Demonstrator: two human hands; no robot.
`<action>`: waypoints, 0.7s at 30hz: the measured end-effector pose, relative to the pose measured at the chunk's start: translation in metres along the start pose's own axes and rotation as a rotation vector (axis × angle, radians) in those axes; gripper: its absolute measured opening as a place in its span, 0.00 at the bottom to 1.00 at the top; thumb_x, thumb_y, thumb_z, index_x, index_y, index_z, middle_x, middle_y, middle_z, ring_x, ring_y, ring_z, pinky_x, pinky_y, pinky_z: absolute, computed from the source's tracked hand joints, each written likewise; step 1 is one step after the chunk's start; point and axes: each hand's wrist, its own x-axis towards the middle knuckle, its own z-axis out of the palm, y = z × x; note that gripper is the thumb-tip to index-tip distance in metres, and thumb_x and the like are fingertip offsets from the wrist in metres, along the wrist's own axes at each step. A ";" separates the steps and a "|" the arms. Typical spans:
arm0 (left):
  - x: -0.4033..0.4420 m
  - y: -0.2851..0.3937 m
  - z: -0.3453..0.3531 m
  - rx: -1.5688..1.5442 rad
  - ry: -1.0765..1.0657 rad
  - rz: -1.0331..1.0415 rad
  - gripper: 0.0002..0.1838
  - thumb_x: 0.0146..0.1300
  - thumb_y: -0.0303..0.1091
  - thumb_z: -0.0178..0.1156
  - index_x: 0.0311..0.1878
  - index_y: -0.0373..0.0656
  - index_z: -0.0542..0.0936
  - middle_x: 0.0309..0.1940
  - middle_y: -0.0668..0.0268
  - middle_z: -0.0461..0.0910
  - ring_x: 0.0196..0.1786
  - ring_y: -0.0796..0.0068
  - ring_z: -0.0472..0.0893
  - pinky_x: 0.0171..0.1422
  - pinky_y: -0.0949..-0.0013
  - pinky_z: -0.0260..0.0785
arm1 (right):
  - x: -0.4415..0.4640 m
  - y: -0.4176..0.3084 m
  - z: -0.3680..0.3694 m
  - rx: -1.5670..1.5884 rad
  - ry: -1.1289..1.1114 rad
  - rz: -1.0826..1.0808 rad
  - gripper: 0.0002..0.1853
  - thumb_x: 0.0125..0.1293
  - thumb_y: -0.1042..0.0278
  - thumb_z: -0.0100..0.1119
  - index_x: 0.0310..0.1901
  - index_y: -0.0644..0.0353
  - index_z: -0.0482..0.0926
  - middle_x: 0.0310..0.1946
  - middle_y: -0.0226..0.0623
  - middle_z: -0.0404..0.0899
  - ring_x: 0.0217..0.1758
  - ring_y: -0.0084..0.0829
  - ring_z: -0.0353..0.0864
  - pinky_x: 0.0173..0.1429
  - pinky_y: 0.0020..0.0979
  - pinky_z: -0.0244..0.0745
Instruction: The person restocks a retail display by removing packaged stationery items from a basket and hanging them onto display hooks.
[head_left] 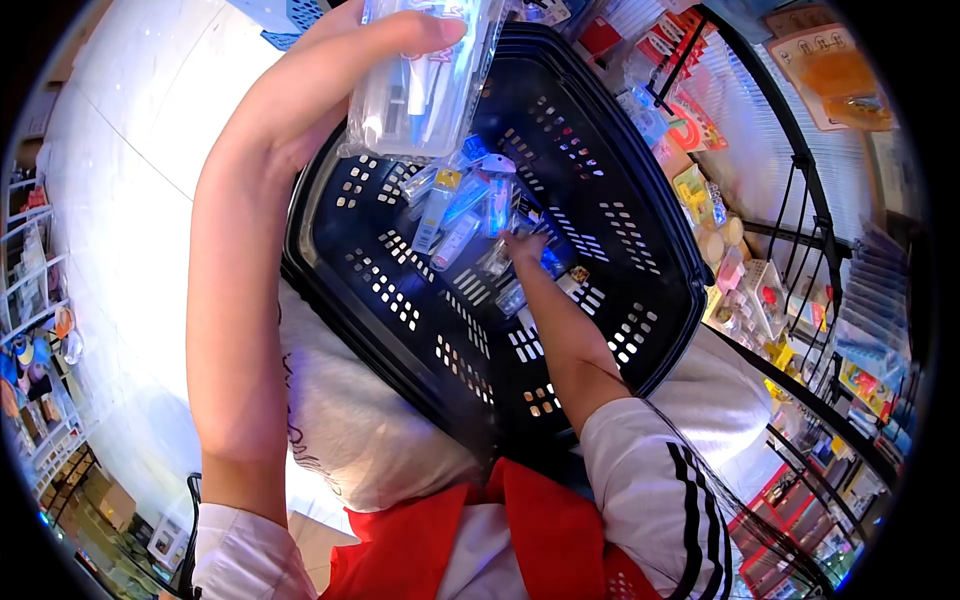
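Observation:
At the top, my left hand [400, 38] grips a clear plastic case [418, 95] in a wrapper, with a pen-like item inside; the thumb lies over its front. The case is above the rim of a black perforated basket [400, 365]. My right hand [525, 246] reaches down into the basket, its fingers against several small packaged items [462, 212]. Those fingers are small and partly hidden, so their grip is unclear. Blue, white and clear packs lie heaped at the basket's bottom.
Racks with hanging and stacked goods [765, 300] stand close on the right, edged by black metal bars [800, 160]. White wire shelves [35, 260] are at the far left. A pale tiled floor [120, 200] shows between. A cream cloth [350, 410] lies beneath the basket.

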 end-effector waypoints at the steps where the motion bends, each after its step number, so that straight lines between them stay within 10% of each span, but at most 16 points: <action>1: 0.000 0.000 0.000 0.001 0.004 0.002 0.32 0.49 0.46 0.58 0.53 0.33 0.66 0.45 0.59 0.72 0.47 0.72 0.72 0.53 0.71 0.62 | -0.003 -0.004 0.000 -0.038 -0.001 0.045 0.48 0.38 0.49 0.69 0.51 0.82 0.57 0.49 0.58 0.65 0.55 0.45 0.66 0.57 0.33 0.64; 4: 0.001 0.003 0.000 -0.003 0.000 -0.004 0.31 0.50 0.46 0.58 0.52 0.33 0.67 0.43 0.60 0.72 0.47 0.72 0.72 0.53 0.71 0.62 | -0.015 0.010 0.004 -0.279 0.031 0.273 0.46 0.41 0.50 0.68 0.51 0.80 0.57 0.50 0.58 0.64 0.55 0.45 0.66 0.54 0.34 0.66; 7: 0.003 0.004 -0.003 -0.033 0.075 0.017 0.29 0.50 0.45 0.58 0.51 0.33 0.68 0.40 0.61 0.74 0.44 0.72 0.73 0.50 0.71 0.64 | -0.054 -0.005 -0.001 -0.475 0.457 0.054 0.41 0.43 0.55 0.67 0.53 0.76 0.58 0.50 0.56 0.64 0.51 0.46 0.68 0.50 0.36 0.67; 12: -0.004 0.006 -0.006 -0.194 0.155 -0.069 0.27 0.50 0.44 0.59 0.49 0.32 0.69 0.38 0.59 0.75 0.39 0.71 0.77 0.45 0.70 0.68 | -0.021 -0.035 0.069 0.127 0.271 -0.326 0.30 0.46 0.63 0.64 0.48 0.72 0.65 0.45 0.49 0.72 0.48 0.43 0.72 0.54 0.36 0.65; 15: -0.002 0.006 -0.007 -0.201 0.170 -0.051 0.28 0.50 0.44 0.59 0.49 0.32 0.69 0.38 0.57 0.75 0.38 0.69 0.77 0.44 0.70 0.70 | 0.005 -0.074 0.093 0.602 0.080 -0.057 0.18 0.47 0.68 0.63 0.38 0.69 0.73 0.31 0.43 0.76 0.33 0.37 0.76 0.41 0.33 0.70; 21: 0.001 0.008 -0.008 -0.195 0.159 -0.042 0.31 0.50 0.45 0.59 0.50 0.31 0.67 0.39 0.55 0.75 0.39 0.68 0.78 0.45 0.69 0.71 | 0.015 -0.044 0.067 0.894 -0.195 0.182 0.16 0.55 0.62 0.54 0.40 0.65 0.73 0.34 0.42 0.77 0.32 0.32 0.77 0.37 0.33 0.72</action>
